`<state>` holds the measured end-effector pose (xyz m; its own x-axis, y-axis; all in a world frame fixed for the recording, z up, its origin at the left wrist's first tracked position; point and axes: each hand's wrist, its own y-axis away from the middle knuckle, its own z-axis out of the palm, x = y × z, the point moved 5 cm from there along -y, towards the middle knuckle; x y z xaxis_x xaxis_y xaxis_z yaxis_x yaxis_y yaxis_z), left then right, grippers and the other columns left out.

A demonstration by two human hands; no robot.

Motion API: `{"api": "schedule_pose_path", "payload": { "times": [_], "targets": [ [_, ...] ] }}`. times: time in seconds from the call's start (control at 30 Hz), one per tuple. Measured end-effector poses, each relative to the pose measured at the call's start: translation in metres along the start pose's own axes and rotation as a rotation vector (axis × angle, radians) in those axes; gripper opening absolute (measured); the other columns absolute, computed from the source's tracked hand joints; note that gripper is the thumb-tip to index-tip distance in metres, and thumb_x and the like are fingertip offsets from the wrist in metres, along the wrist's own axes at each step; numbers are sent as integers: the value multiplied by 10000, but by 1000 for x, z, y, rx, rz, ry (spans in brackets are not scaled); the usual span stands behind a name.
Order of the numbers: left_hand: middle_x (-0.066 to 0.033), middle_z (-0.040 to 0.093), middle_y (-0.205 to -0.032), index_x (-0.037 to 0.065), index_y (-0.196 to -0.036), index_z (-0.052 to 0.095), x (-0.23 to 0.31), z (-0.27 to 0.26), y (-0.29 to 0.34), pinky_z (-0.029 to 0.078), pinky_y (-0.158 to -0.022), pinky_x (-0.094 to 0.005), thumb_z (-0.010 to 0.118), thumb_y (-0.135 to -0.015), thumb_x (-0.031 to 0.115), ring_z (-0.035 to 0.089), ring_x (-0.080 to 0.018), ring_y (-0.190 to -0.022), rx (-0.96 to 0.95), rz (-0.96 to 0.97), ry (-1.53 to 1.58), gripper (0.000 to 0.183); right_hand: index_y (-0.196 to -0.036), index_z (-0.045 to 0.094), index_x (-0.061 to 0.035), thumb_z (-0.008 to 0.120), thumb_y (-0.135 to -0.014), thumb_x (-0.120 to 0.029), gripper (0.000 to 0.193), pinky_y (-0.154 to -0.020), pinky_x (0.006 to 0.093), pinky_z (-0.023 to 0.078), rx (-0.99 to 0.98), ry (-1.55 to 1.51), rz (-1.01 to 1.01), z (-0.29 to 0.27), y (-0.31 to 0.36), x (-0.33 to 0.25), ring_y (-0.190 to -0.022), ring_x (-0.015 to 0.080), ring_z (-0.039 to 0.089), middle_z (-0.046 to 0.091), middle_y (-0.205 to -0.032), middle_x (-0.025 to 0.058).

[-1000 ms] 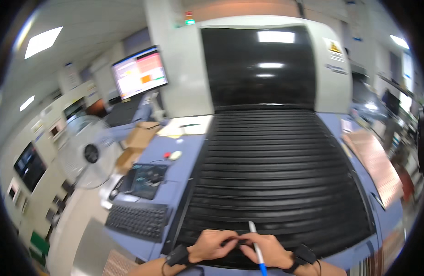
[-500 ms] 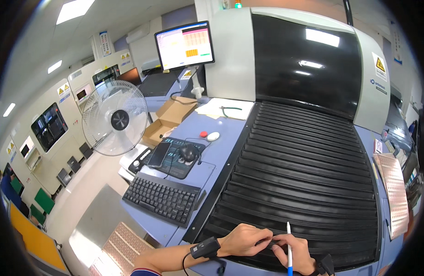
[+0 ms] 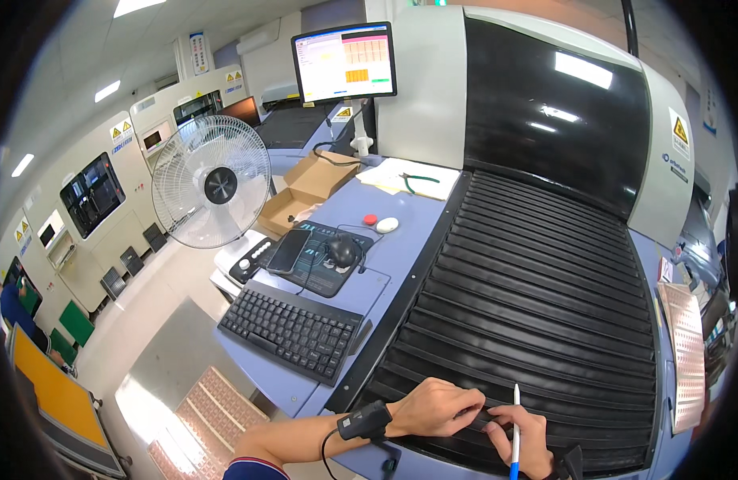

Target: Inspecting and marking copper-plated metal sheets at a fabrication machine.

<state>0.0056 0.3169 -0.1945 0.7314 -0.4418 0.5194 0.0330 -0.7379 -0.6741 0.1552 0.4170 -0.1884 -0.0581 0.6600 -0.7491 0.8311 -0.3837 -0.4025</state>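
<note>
Over the near end of the black ribbed bellows cover (image 3: 545,272), my left hand (image 3: 439,408) is closed, its fingers curled together; anything inside them is hidden. Just to its right, my right hand (image 3: 530,450) holds a white pen (image 3: 516,424) with a blue end, its tip pointing up and away. The thumb and index finger of that hand reach toward my left fingertips, with a small gap between the hands. A dark device (image 3: 364,421) with a cable is strapped to my left wrist.
To the left on the blue bench lie a black keyboard (image 3: 290,330), a mouse (image 3: 342,251), a phone (image 3: 290,251) and a box (image 3: 305,192). Green-handled pliers (image 3: 421,182) rest on paper farther back. A fan (image 3: 212,182) stands left; a copper-coloured panel (image 3: 686,352) leans right.
My hands, which were touching at the fingertips, have come slightly apart. The view has shifted, so the bench and machine appear a little higher and farther right.
</note>
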Motion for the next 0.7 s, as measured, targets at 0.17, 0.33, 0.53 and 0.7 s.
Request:
{"api": "schedule_pose_path", "payload": {
  "times": [0.17, 0.33, 0.53, 0.7],
  "targets": [
    [-82, 665, -680, 48, -876, 660, -11, -25, -9, 521, -524, -321, 758, -797, 48, 662, -243, -561, 113, -74, -135, 126, -1052, 665, 31, 703, -837, -1, 221, -638, 285, 562, 6, 65, -13, -9, 1, 5, -653, 197, 731, 725, -719, 121],
    [-93, 710, -726, 20, -905, 638, -27, -31, -10, 567, -590, -280, 757, -829, 15, 729, -204, -644, 208, -121, -158, 142, -1058, 672, 30, 723, -855, -39, 221, -624, 265, 539, 109, 15, 43, -23, 0, 19, -670, 185, 733, 728, -728, 123],
    [-97, 714, -721, 17, -903, 635, -33, -31, -8, 571, -599, -264, 756, -836, 24, 731, -193, -643, 209, -148, -196, 139, -1041, 672, 11, 714, -849, -27, 200, -635, 293, 550, 177, 35, 4, -34, -4, 22, -662, 221, 733, 728, -736, 131],
    [-94, 710, -739, 15, -897, 630, -43, -47, -9, 560, -602, -261, 748, -847, 32, 732, -179, -653, 311, -235, -255, 129, -1075, 635, 15, 622, -906, -48, 180, -546, 235, 468, 395, 118, 70, -78, -8, 33, -587, 99, 620, 697, -691, 82]
  ]
}}
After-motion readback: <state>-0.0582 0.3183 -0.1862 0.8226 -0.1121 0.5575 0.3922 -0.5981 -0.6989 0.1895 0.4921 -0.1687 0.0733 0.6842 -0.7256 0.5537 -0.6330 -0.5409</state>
